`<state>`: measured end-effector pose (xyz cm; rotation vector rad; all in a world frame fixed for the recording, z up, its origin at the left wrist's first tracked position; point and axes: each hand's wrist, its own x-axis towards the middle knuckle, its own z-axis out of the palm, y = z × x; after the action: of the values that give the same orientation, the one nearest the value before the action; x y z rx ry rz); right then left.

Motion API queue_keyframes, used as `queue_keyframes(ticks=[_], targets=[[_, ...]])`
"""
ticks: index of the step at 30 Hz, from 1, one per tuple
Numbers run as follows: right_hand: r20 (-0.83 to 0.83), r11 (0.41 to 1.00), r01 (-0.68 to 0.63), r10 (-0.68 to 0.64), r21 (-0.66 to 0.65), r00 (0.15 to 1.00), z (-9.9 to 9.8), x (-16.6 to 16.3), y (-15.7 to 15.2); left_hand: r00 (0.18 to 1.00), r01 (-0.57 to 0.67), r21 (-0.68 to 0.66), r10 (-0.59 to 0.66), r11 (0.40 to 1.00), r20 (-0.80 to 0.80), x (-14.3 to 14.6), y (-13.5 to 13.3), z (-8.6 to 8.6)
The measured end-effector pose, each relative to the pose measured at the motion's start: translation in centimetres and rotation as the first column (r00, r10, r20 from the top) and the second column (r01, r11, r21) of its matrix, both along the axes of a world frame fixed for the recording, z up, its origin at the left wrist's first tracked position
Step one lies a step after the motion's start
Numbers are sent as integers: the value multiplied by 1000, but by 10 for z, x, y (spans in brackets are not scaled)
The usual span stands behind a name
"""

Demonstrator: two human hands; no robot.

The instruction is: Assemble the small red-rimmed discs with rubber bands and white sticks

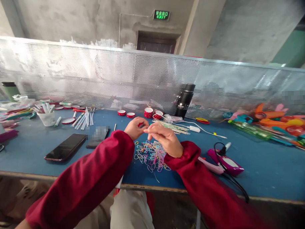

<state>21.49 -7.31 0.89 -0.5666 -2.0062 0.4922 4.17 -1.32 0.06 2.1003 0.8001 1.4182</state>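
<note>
My left hand [136,129] and my right hand [165,138] meet at the fingertips over the blue table. The fingers of both are closed in a pinch. Between them a small bit of red and dark shows, too small to name. Just below the hands lies a loose pile of small coloured elastic bands [152,156], in pink, blue, yellow and white. Behind my right hand a bundle of thin pale sticks [174,127] is spread on the table, partly hidden by that hand.
Left are a phone [66,147], a dark flat device [97,138] and a white cup of pens [47,117]. Red tape rolls [148,112] and a black bottle [185,101] stand behind. Right lie a purple box [228,162] with a cable and colourful balloon-like items [280,118]. A perforated metal screen [146,78] bounds the back.
</note>
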Motion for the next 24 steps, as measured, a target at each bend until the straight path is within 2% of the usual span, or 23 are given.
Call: queue_keyframes(ticks=[2, 4, 7, 9, 13, 19, 24], targets=[[-187, 992, -46, 24, -117, 982, -4, -1, 4, 991, 132, -140, -125, 981, 57, 2, -5, 2], [-307, 978, -36, -30, -207, 951, -6, 2, 8, 959, 264, -328, -212, 907, 186, 4, -11, 4], [-356, 962, 25, -125, -272, 926, -2, 10, 13, 864, 430, -502, -182, 750, 469, 4, -17, 5], [-333, 960, 51, -145, -276, 932, 0, 15, 14, 809, 478, -531, -114, 700, 577, 1, -17, 5], [-314, 966, 50, -131, -254, 940, -3, 16, 17, 820, 444, -577, -51, 686, 570, -5, -12, 6], [-149, 942, 274, -304, -192, 941, -12, 12, 21, 832, 365, -586, 29, 723, 554, -7, -8, 9], [-36, 954, 298, -296, 28, 954, -17, 7, 23, 812, 394, -596, 39, 699, 583, -3, -12, 8]])
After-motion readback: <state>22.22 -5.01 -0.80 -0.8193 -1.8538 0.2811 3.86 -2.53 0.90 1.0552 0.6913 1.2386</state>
